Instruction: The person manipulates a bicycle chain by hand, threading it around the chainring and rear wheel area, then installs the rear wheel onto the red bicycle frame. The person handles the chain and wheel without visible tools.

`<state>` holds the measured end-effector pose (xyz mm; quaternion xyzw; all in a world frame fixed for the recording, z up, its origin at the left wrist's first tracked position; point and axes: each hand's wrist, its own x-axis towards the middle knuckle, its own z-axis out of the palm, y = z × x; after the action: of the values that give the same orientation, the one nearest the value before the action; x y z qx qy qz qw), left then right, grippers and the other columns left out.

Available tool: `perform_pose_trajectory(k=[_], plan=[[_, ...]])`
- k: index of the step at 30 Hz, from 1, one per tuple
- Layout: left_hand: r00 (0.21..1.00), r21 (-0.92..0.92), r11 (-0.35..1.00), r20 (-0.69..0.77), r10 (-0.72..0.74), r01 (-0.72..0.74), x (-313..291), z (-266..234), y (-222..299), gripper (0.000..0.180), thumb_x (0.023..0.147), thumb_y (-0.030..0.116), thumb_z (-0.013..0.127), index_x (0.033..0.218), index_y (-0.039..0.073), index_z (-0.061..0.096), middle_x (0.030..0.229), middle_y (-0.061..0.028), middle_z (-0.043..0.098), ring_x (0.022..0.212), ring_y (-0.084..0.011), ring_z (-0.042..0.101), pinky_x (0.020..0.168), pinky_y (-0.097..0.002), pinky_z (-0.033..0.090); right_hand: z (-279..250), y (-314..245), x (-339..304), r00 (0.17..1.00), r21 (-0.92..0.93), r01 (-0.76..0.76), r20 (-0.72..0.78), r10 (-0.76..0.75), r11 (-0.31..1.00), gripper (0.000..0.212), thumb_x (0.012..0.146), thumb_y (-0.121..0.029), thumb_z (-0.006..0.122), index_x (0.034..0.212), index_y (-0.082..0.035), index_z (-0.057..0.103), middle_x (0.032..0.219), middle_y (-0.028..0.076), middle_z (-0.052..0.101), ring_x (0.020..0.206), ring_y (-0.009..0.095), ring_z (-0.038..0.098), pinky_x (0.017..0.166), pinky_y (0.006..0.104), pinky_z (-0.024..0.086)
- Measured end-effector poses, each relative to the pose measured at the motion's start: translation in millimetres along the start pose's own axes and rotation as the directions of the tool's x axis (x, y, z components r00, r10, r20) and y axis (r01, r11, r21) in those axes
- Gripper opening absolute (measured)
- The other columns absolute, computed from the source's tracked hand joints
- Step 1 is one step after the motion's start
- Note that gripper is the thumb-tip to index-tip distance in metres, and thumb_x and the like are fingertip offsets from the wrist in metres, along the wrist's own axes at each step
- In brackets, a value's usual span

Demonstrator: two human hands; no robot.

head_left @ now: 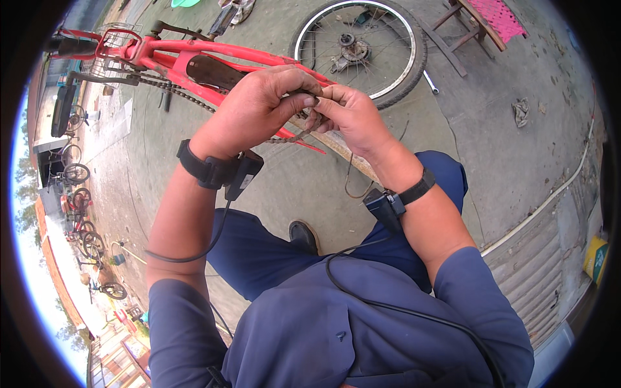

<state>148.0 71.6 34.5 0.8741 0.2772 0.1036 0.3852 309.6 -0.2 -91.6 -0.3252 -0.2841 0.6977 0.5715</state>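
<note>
Head view, from above: the left hand [270, 100] and right hand [352, 116] of the seated person meet over a red bicycle frame [213, 46]. The left is curled into a pinch, thumb against bent fingers; what lies inside it is hidden. The right grasps the chain [196, 101] between thumb and fingers, near the left thumb tip. The chain runs from the crank end of the frame, passes behind the left hand and comes up to the right fingers. (Whether its links are joined or parted at the fingertips cannot be made out.)

State of the work: a wheel [347, 48] lies flat on the ground beyond the frame, apparently detached, so dismantling seems well advanced, if the wheel belongs to this bicycle. The handling of the chain appears unfinished, since the fingers are occupied with it; the wheel is not yet mounted. A wrench [431, 83] lies beside the tyre, held by neither hand. A wooden strip [349, 155] extends below the right hand.
</note>
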Motion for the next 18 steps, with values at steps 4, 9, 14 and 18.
perform_pose_trajectory(k=[4, 9, 14, 18], plan=[[0.998, 0.091, 0.995, -0.034, 0.049, -0.045, 0, 7, 0, 0.015, 0.090, 0.000, 0.067, 0.105, 0.001, 0.066, 0.094, -0.0112, 0.067, 0.089, -0.0255, 0.067, 0.079, -0.0350, 0.054, -10, -11, 1, 0.997, 0.052, -0.083, 0.011, 0.082, 0.995, 0.015, 0.097, -0.016, 0.067, 0.102, -0.002, 0.068, 0.086, 0.005, 0.071, 0.073, 0.011, 0.068, 0.061, 0.0221, 0.051], [0.978, 0.282, 0.938, 0.004, 0.209, -0.202, -5, 20, -5, 0.025, 0.082, -0.002, 0.072, 0.106, 0.005, 0.068, 0.096, -0.0101, 0.064, 0.092, -0.0299, 0.063, 0.079, -0.0389, 0.053, -17, -20, 3, 0.993, 0.023, -0.119, 0.003, 0.119, 0.993, 0.016, 0.096, -0.017, 0.069, 0.103, -0.003, 0.068, 0.085, 0.004, 0.071, 0.070, 0.009, 0.065, 0.058, 0.0212, 0.050], [0.974, 0.338, 0.916, 0.010, 0.225, -0.215, -13, 32, -5, 0.035, 0.079, -0.003, 0.070, 0.112, 0.008, 0.071, 0.105, -0.0105, 0.062, 0.095, -0.0310, 0.062, 0.086, -0.0417, 0.052, -21, -26, 1, 0.991, 0.011, -0.133, -0.031, 0.133, 0.991, 0.018, 0.096, -0.018, 0.070, 0.107, -0.005, 0.069, 0.087, 0.001, 0.071, 0.070, 0.006, 0.064, 0.060, 0.0196, 0.051], [0.977, 0.480, 0.858, -0.004, 0.211, -0.184, -24, 39, -3, 0.039, 0.082, -0.004, 0.064, 0.118, 0.010, 0.069, 0.114, -0.0095, 0.064, 0.107, -0.0325, 0.062, 0.099, -0.0462, 0.048, -23, -30, 2, 0.990, -0.022, -0.133, -0.053, 0.132, 0.991, 0.018, 0.095, -0.017, 0.071, 0.108, -0.005, 0.069, 0.087, 0.001, 0.070, 0.071, 0.008, 0.065, 0.058, 0.0194, 0.050]])
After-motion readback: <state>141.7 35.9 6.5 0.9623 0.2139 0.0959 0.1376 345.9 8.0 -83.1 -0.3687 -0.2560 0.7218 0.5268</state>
